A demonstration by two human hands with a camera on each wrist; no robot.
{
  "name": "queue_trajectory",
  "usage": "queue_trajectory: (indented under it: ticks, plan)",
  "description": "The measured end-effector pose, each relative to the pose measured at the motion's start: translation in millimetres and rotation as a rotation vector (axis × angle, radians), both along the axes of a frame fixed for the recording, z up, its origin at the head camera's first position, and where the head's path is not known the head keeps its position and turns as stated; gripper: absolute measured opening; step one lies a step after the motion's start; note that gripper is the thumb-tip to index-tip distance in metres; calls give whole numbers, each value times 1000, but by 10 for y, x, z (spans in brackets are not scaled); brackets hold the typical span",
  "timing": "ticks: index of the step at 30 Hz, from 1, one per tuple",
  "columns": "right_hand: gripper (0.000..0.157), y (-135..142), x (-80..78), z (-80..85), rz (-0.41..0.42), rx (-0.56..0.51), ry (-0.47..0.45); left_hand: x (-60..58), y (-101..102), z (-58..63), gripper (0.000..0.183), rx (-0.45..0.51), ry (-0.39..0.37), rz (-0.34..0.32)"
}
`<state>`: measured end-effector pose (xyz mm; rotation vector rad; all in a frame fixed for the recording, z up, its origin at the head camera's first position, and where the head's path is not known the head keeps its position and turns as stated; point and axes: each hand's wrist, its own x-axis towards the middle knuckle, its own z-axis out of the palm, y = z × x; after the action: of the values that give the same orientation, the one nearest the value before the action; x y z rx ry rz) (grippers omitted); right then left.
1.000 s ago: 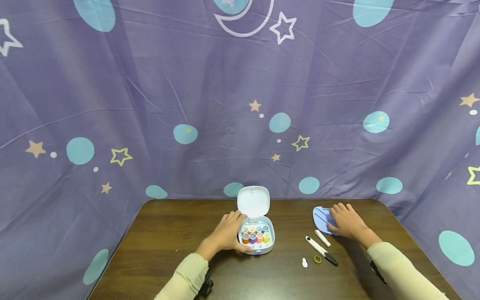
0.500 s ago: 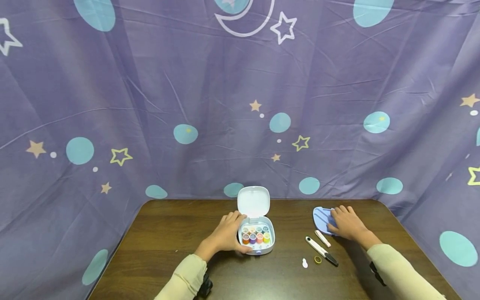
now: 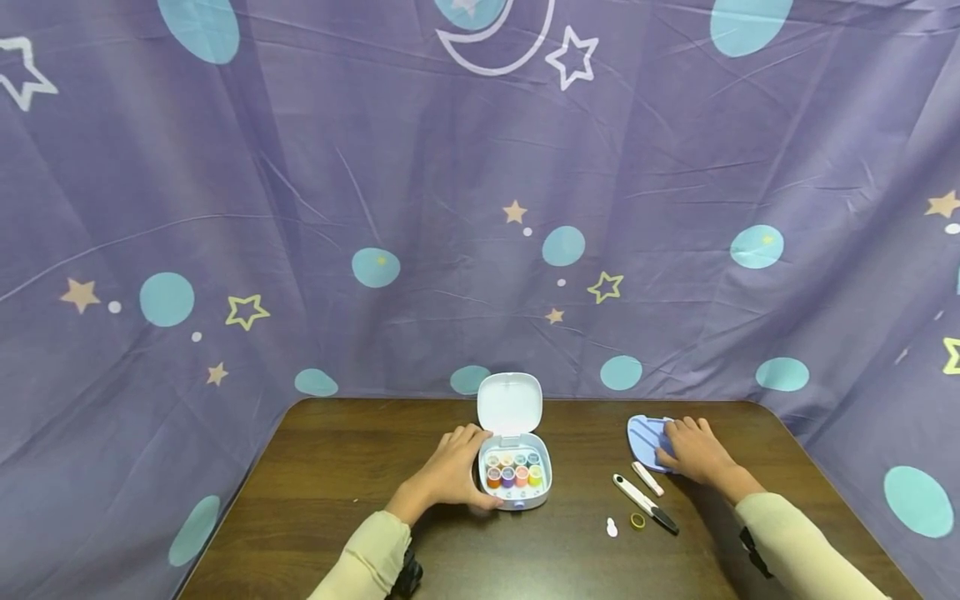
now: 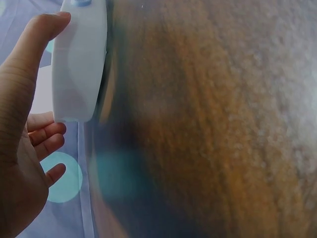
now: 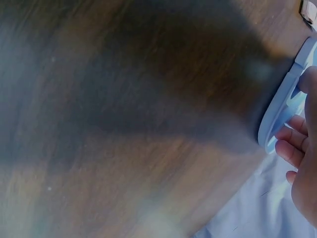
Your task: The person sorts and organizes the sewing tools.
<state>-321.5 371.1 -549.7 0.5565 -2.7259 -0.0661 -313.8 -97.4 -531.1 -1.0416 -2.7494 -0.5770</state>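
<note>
Near the middle of the table stands a small white sewing box (image 3: 545, 492) with its lid (image 3: 510, 402) raised. Several coloured thread spools (image 3: 514, 477) sit inside in two rows. My left hand (image 3: 452, 468) grips the box's left side, thumb on the front wall and fingers toward the back; the left wrist view shows the thumb near a blue latch (image 4: 81, 2). My right hand (image 3: 699, 451) spans the right part of a light blue shallow tray (image 3: 643, 442), thumb at its near side. In the right wrist view, the fingertips (image 5: 290, 148) lie at the tray's end.
Between the hands lie a white strip-like piece (image 3: 647, 479), a white tool with a black end (image 3: 645, 504), a yellow ring (image 3: 637, 521) and a small white piece (image 3: 612, 527). A purple patterned cloth (image 3: 450, 167) hangs behind the wooden table (image 3: 337, 450).
The head view has shifted slightly. My right hand's fingers have drawn a little nearer over the blue tray. The left hand keeps its grip on the sewing box, which stays in place.
</note>
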Motion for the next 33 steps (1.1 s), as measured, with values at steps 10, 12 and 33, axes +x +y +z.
queue_trajectory:
  ticks: [10, 12, 33]
  plan:
    - [32, -9, -13, 14, 42, 7, 164, 15, -7, -2, 106, 10, -4, 1]
    - [32, -11, -23, 25, 53, 3, 196, 12, -9, -5, 106, 10, -6, 4]
    - [35, -399, -117, 679, 197, -114, 420, -24, -18, -30, 108, 4, -6, 10]
